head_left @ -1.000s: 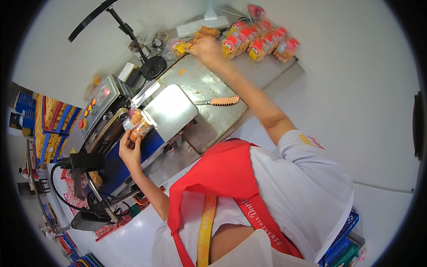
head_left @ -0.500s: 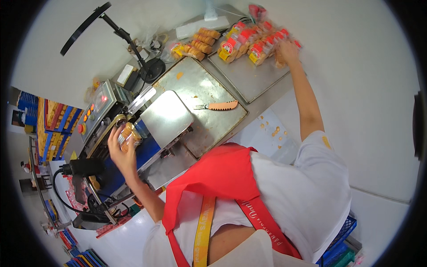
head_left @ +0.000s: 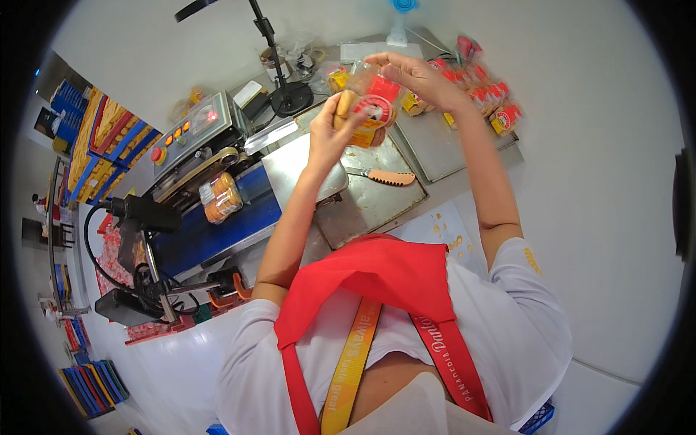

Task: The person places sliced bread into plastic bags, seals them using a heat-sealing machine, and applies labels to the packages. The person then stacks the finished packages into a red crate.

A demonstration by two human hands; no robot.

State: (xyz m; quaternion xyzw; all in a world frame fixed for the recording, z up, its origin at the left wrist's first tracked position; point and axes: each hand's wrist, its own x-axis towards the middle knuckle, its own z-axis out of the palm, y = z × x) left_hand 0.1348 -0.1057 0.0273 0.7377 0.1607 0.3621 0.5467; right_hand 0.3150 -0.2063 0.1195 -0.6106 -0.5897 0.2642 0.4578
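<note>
Both hands hold one clear plastic bag of round golden cakes with a red label [head_left: 368, 109] up over the grey metal tabletop [head_left: 377, 206], the left hand [head_left: 330, 134] gripping its left end and the right hand [head_left: 409, 72] pinching its top. The fingers hide part of the bag. Another sealed bag of cakes [head_left: 220, 197] lies on the blue belt of the sealing machine [head_left: 217, 232] at the left, and an orange-handled knife [head_left: 380, 176] lies on the tabletop.
</note>
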